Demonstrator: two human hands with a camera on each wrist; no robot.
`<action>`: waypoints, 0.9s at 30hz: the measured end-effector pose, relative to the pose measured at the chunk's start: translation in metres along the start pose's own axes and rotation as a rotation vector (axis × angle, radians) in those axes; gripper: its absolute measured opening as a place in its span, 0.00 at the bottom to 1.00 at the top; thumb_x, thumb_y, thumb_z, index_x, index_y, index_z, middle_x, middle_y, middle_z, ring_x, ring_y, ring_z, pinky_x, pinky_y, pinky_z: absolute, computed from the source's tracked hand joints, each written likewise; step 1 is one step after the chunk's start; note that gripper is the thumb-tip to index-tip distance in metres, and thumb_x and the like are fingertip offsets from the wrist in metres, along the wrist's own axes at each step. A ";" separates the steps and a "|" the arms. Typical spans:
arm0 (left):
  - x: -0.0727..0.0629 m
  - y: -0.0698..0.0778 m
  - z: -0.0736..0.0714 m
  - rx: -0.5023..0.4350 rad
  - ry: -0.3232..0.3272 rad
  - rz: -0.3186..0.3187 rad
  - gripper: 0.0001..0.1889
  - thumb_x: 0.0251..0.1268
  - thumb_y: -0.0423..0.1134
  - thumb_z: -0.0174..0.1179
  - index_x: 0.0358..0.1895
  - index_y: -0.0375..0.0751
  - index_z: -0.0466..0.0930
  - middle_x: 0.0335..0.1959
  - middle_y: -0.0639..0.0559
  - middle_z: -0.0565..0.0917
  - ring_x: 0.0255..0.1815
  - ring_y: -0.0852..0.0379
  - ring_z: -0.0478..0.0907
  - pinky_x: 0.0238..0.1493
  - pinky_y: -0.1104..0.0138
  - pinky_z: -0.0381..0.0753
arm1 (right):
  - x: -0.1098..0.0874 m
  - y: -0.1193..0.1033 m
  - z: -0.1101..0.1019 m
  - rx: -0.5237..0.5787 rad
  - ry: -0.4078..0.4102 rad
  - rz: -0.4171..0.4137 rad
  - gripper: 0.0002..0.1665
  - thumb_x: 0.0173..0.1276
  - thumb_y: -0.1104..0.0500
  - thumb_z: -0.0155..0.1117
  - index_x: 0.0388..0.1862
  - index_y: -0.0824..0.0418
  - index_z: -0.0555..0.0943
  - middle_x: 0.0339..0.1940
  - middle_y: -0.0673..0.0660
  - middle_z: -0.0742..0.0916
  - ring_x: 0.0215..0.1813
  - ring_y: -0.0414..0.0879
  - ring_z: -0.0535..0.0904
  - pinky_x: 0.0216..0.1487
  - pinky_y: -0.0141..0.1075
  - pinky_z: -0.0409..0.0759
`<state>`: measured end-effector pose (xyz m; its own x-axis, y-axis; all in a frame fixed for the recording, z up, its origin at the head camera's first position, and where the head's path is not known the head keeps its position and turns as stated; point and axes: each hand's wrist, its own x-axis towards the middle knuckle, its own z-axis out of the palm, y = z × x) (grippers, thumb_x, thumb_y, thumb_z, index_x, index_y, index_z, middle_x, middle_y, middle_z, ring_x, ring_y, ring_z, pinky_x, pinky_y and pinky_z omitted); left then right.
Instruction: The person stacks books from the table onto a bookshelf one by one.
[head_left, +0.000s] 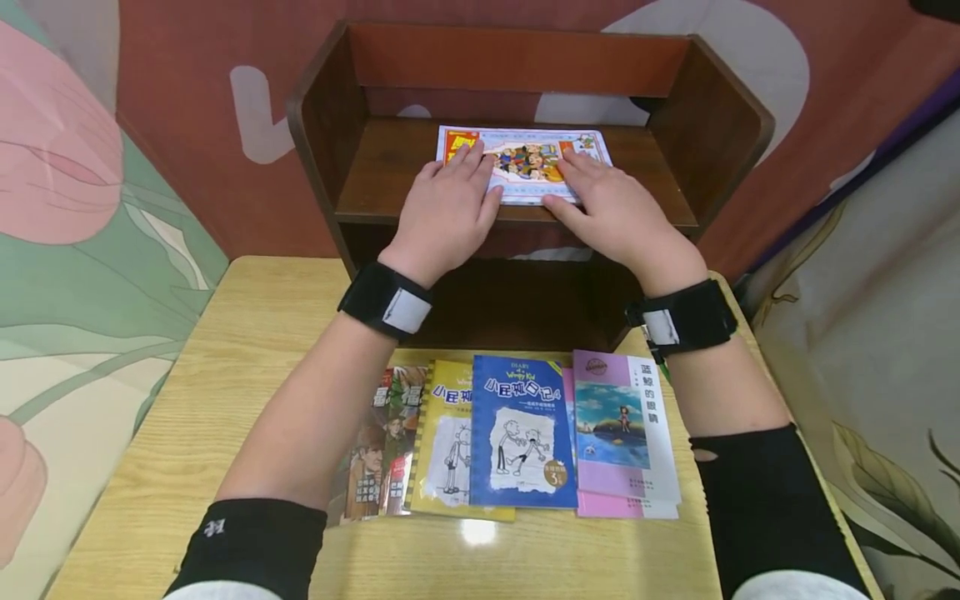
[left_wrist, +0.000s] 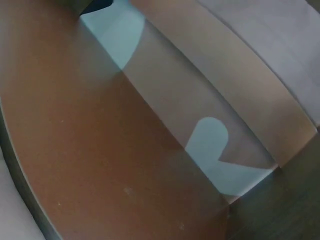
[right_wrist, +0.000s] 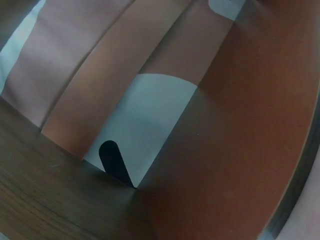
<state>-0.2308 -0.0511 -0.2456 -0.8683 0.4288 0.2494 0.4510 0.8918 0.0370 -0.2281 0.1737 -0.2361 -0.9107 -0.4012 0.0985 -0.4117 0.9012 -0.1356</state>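
head view: bk (head_left: 523, 163) lies partly under l hand (head_left: 448, 212) & r hand (head_left: 617, 210) (fingers extended).

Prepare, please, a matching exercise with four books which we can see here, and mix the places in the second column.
Column one:
1. colourful booklet
2. blue book
3. yellow book
4. pink-and-white book

Column two:
A. left of the blue book, partly covered by it
B. right end of the row on the table
C. under the left hand and right hand
D. directly right of the yellow book

Pairs: 1-C, 2-D, 3-A, 4-B
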 end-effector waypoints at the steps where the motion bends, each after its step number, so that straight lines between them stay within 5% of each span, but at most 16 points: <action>1: -0.001 0.000 0.002 0.010 0.023 0.003 0.33 0.73 0.59 0.27 0.74 0.45 0.53 0.75 0.50 0.54 0.76 0.55 0.50 0.74 0.55 0.53 | 0.000 0.000 0.002 -0.015 0.012 0.000 0.43 0.72 0.33 0.35 0.77 0.56 0.49 0.78 0.55 0.54 0.78 0.50 0.46 0.76 0.49 0.48; 10: -0.018 -0.001 0.014 0.087 0.149 0.058 0.36 0.73 0.61 0.27 0.75 0.41 0.49 0.76 0.47 0.52 0.77 0.53 0.48 0.73 0.54 0.53 | -0.012 -0.008 0.018 -0.073 0.172 0.034 0.40 0.74 0.36 0.32 0.76 0.57 0.51 0.78 0.54 0.54 0.79 0.47 0.43 0.77 0.47 0.41; 16: -0.033 0.001 0.020 0.086 0.217 0.082 0.33 0.73 0.59 0.33 0.74 0.43 0.54 0.75 0.46 0.55 0.77 0.49 0.48 0.72 0.50 0.54 | -0.025 -0.012 0.027 -0.087 0.222 0.033 0.41 0.74 0.36 0.32 0.77 0.57 0.48 0.78 0.54 0.52 0.79 0.46 0.41 0.77 0.47 0.38; 27: -0.078 0.009 0.037 0.034 0.337 0.133 0.33 0.70 0.52 0.46 0.74 0.43 0.54 0.76 0.46 0.53 0.78 0.51 0.45 0.74 0.49 0.48 | -0.061 -0.027 0.047 -0.037 0.352 -0.077 0.41 0.72 0.38 0.43 0.76 0.58 0.52 0.79 0.50 0.48 0.79 0.46 0.36 0.77 0.48 0.34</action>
<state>-0.1670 -0.0713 -0.3009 -0.6834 0.4746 0.5548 0.5433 0.8382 -0.0478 -0.1632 0.1665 -0.2844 -0.8068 -0.3932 0.4411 -0.4716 0.8782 -0.0796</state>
